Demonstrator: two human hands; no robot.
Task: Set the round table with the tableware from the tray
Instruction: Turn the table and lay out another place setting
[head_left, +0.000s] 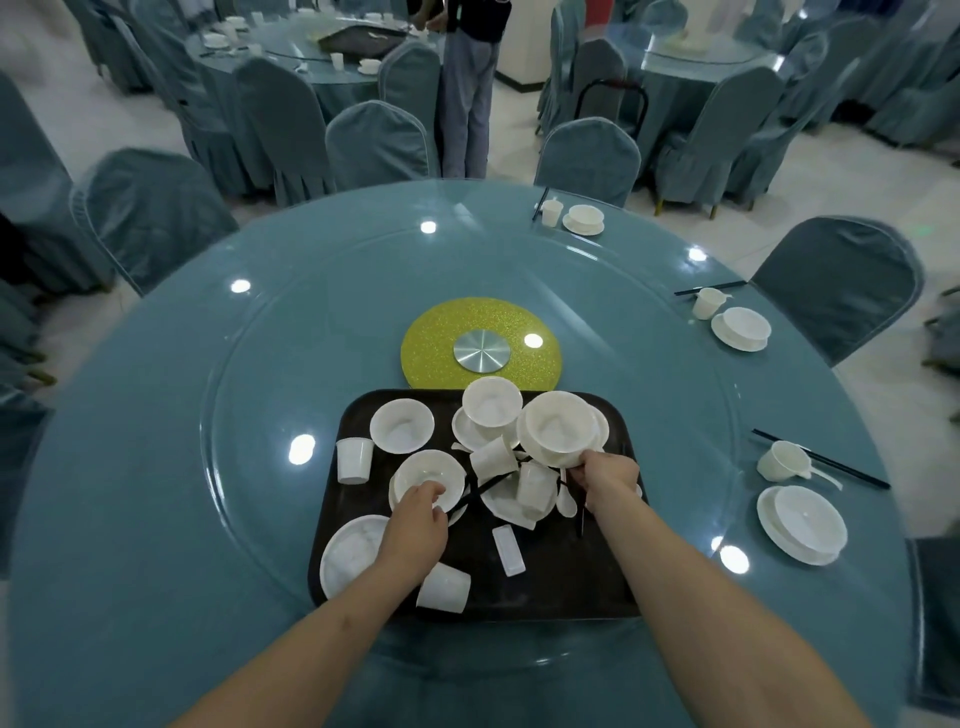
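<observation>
A dark rectangular plastic tray (550, 582) was seen at 6 o'clock on the round blue glass-topped table (208, 415), just below the yellow glittered turntable hub (431, 338). The left hand (415, 525) was curled over the near rim of a white ceramic bowl (428, 475) lying at the hand's 12 o'clock. The right hand (608, 475) was closed on the rim of a larger white bowl (558, 426) at its 11 o'clock; black chopsticks (582, 512) appeared beneath it, though whether they were held could not be told. Three place settings (800, 525) were laid from 1 to 4 o'clock.
</observation>
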